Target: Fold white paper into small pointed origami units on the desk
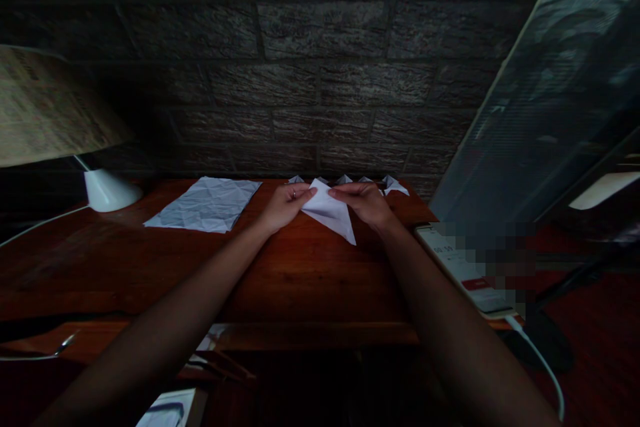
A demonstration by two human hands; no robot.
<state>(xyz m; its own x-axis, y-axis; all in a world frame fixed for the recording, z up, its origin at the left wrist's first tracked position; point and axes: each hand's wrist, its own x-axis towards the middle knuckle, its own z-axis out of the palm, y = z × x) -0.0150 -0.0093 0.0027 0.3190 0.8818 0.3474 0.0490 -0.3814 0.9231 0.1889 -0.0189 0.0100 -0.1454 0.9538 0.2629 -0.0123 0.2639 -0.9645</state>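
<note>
A folded sheet of white paper (pixel 333 212) hangs between my two hands above the wooden table, its pointed corner aimed down and to the right. My left hand (pixel 286 207) pinches its upper left edge between thumb and fingers, and a ring shows on one finger. On the other side, my right hand (pixel 364 203) grips the upper right edge, thumb on the face of the paper. Just behind the hands, several folded paper pieces stand in a row along the wall, among them one (pixel 395 185) at the right end. The hands partly hide that row.
Creased paper sheets (pixel 207 205) lie on the table (pixel 310 280) to the left. A lamp (pixel 107 190) stands at the far left. A phone (pixel 467 270) with a plugged-in white cable (pixel 543 353) rests at the right edge. A brick wall (pixel 320 80) bounds the back.
</note>
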